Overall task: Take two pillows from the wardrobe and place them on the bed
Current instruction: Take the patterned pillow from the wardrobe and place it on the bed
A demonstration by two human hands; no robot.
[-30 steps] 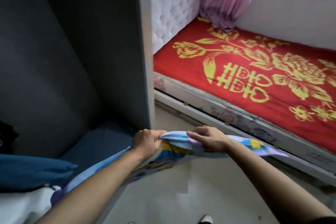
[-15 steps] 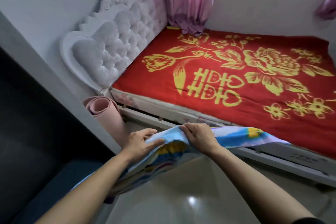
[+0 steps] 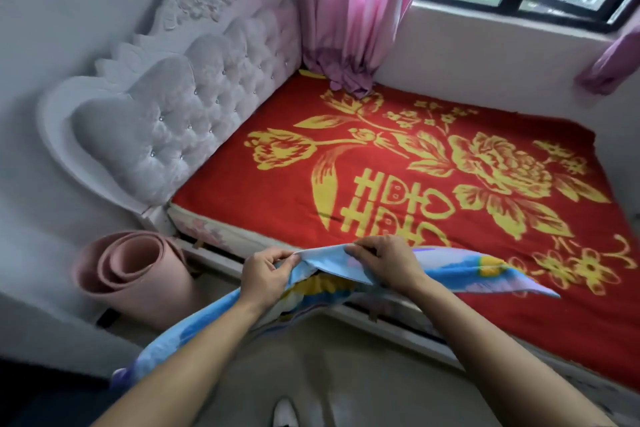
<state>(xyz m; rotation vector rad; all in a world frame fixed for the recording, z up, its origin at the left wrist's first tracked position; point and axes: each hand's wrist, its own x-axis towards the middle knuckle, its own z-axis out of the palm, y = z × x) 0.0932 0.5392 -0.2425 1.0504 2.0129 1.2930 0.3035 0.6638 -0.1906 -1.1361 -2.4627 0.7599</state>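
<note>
pillows (image 3: 460,270): one
hands: two, left (image 3: 265,274) and right (image 3: 389,262)
bed (image 3: 346,163): one
rolled mat (image 3: 135,274): one
curtains: two, (image 3: 353,10) and (image 3: 613,59)

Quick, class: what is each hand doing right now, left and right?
Left hand: closed, fingers pinching the edge of the blue patterned pillow.
Right hand: closed, gripping the same pillow's edge.

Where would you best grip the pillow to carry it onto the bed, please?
Probably its near top edge, from above, as both hands do: left hand, right hand. The pillow is flat and limp, so its edge pinches easily.
</note>
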